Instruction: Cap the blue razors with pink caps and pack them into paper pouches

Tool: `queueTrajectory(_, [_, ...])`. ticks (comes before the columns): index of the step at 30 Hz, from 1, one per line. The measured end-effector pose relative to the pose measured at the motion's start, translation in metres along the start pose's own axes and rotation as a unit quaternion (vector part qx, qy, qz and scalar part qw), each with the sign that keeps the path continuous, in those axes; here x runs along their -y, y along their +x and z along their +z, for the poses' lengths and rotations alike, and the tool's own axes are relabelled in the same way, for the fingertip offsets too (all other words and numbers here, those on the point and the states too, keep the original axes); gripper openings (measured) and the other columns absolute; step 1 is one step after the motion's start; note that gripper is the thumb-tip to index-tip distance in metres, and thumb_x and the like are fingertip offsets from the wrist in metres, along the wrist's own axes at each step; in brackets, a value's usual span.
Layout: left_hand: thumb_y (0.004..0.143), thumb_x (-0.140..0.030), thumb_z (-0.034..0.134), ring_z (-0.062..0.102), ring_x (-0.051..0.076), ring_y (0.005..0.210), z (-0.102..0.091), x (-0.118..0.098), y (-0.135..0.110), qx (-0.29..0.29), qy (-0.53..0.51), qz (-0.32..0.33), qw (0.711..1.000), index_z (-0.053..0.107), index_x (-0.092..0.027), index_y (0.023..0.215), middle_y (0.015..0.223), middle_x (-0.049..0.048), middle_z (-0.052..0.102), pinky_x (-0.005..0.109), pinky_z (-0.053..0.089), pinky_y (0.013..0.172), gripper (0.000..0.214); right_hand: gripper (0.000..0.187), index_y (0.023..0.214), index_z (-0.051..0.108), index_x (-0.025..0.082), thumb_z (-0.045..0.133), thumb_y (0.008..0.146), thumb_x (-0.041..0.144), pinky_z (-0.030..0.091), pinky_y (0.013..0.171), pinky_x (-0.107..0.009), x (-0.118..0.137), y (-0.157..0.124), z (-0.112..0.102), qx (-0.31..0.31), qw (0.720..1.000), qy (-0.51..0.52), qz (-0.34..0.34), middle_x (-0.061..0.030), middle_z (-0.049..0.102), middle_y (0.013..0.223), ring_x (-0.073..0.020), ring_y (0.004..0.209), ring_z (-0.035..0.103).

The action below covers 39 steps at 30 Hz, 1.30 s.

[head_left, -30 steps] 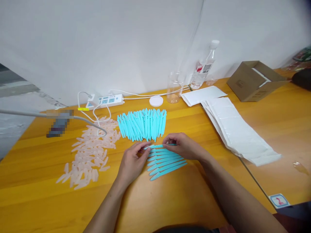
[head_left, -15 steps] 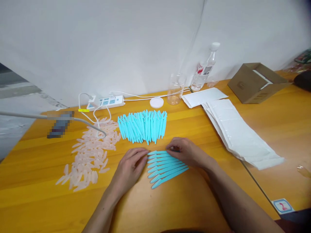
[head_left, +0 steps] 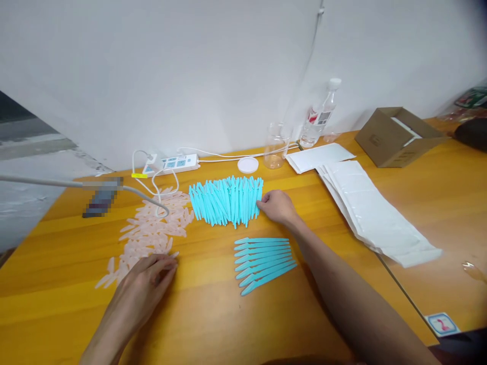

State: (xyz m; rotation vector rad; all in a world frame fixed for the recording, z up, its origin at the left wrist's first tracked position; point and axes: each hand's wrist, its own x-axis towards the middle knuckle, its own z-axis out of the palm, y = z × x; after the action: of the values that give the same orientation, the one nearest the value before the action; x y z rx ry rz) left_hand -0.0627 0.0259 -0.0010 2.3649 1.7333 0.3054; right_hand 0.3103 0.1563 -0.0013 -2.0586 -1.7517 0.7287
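Turquoise sticks: at right hand, fingers curled, grip unclear; tugging one could scatter others.
Pale pieces: just beyond left hand, fingertips nearly closed, hold unclear.

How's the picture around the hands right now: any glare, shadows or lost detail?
Head view: pale glare on the wooden table, shadow beside the right forearm; row of turquoise eyebrow razors distinguishable; clear jar faint against the wall; dark object at left pixelated; top right corner darkened.
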Motion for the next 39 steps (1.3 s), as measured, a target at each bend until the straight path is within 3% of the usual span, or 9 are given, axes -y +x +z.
queueTrajectory(6, [0.091, -0.047, 0.058, 0.066, 0.017, 0.075, -0.004, -0.037, 0.016, -0.003, -0.142, -0.067, 0.988, 0.069, -0.025, 0.113, 0.089, 0.0022, 0.073, 0.026, 0.053, 0.068, 0.033, 0.022, 0.055, 0.064, 0.017, 0.062, 0.074, 0.028, 0.036, 0.056, -0.024, -0.003, 0.009, 0.003, -0.009, 0.998, 0.044, 0.034, -0.0062, 0.065, 0.055, -0.0174, 0.060, 0.062])
queueTrajectory(9, [0.089, -0.045, 0.062, 0.066, 0.016, 0.077, -0.002, -0.060, 0.031, -0.018, -0.239, -0.058, 0.969, 0.071, -0.024, 0.112, 0.091, 0.0030, 0.073, 0.026, 0.052, 0.071, 0.032, 0.021, 0.053, 0.060, 0.018, 0.061, 0.072, 0.028, 0.035, 0.051, -0.024, -0.008, 0.014, 0.004, -0.004, 0.996, 0.079, 0.044, -0.0040, 0.061, 0.049, -0.0160, 0.052, 0.058])
queueTrajectory(11, [0.088, -0.043, 0.065, 0.066, 0.016, 0.078, 0.000, -0.073, 0.043, -0.005, -0.325, -0.074, 0.943, 0.072, -0.022, 0.108, 0.089, 0.0035, 0.073, 0.027, 0.053, 0.074, 0.030, 0.019, 0.058, 0.060, 0.018, 0.059, 0.072, 0.031, 0.036, 0.049, -0.023, -0.013, 0.011, 0.001, -0.003, 0.993, 0.112, 0.045, -0.0018, 0.059, 0.048, -0.0144, 0.048, 0.056])
queueTrajectory(15, [0.084, -0.044, 0.071, 0.063, 0.013, 0.068, 0.009, -0.085, 0.064, 0.017, -0.497, -0.138, 0.856, 0.070, -0.018, 0.107, 0.076, 0.0024, 0.071, 0.024, 0.053, 0.066, 0.034, 0.011, 0.075, 0.057, 0.020, 0.058, 0.071, 0.030, 0.040, 0.051, -0.020, -0.026, -0.010, -0.012, -0.012, 0.982, 0.188, 0.015, 0.0014, 0.065, 0.061, -0.0120, 0.054, 0.057])
queueTrajectory(18, [0.082, -0.045, 0.073, 0.063, 0.013, 0.071, 0.017, -0.085, 0.073, 0.029, -0.565, -0.171, 0.807, 0.071, -0.016, 0.106, 0.080, 0.0037, 0.070, 0.024, 0.053, 0.062, 0.037, 0.015, 0.081, 0.054, 0.020, 0.060, 0.068, 0.027, 0.043, 0.054, -0.021, -0.033, -0.033, -0.022, 0.042, 0.953, 0.301, -0.023, 0.0026, 0.064, 0.062, -0.0123, 0.056, 0.057])
queueTrajectory(21, [0.082, -0.044, 0.074, 0.064, 0.014, 0.076, 0.024, -0.083, 0.075, 0.046, -0.588, -0.197, 0.783, 0.069, -0.018, 0.118, 0.086, 0.0039, 0.070, 0.023, 0.054, 0.061, 0.045, 0.017, 0.085, 0.054, 0.019, 0.061, 0.072, 0.028, 0.043, 0.056, -0.022, -0.036, -0.050, -0.027, 0.120, 0.923, 0.363, -0.043, 0.0033, 0.061, 0.064, -0.0118, 0.057, 0.055])
queueTrajectory(27, [0.078, -0.038, 0.080, 0.067, 0.014, 0.086, 0.032, -0.081, 0.070, 0.048, -0.592, -0.196, 0.780, 0.074, -0.019, 0.105, 0.101, 0.0071, 0.074, 0.024, 0.054, 0.075, 0.035, 0.023, 0.091, 0.067, 0.017, 0.055, 0.089, 0.037, 0.039, 0.057, -0.022, -0.034, -0.065, -0.023, 0.153, 0.938, 0.273, -0.150, 0.0018, 0.062, 0.073, -0.0117, 0.063, 0.052])
queueTrajectory(30, [0.080, -0.039, 0.078, 0.065, 0.013, 0.080, 0.035, -0.083, 0.071, 0.031, -0.586, -0.199, 0.785, 0.076, -0.018, 0.103, 0.095, 0.0067, 0.076, 0.023, 0.053, 0.072, 0.032, 0.031, 0.091, 0.072, 0.018, 0.050, 0.096, 0.039, 0.042, 0.065, -0.025, -0.031, -0.068, -0.018, 0.137, 0.947, 0.208, -0.200, -0.0008, 0.067, 0.080, -0.0145, 0.072, 0.057])
queueTrajectory(39, [0.070, -0.039, 0.086, 0.066, 0.011, 0.069, 0.035, -0.106, 0.082, 0.007, -0.617, -0.256, 0.745, 0.072, -0.013, 0.102, 0.080, 0.0049, 0.075, 0.023, 0.054, 0.067, 0.044, 0.024, 0.100, 0.074, 0.022, 0.053, 0.099, 0.032, 0.046, 0.071, -0.026, -0.029, -0.078, -0.008, 0.085, 0.947, 0.124, -0.282, -0.0039, 0.065, 0.086, -0.0147, 0.078, 0.061])
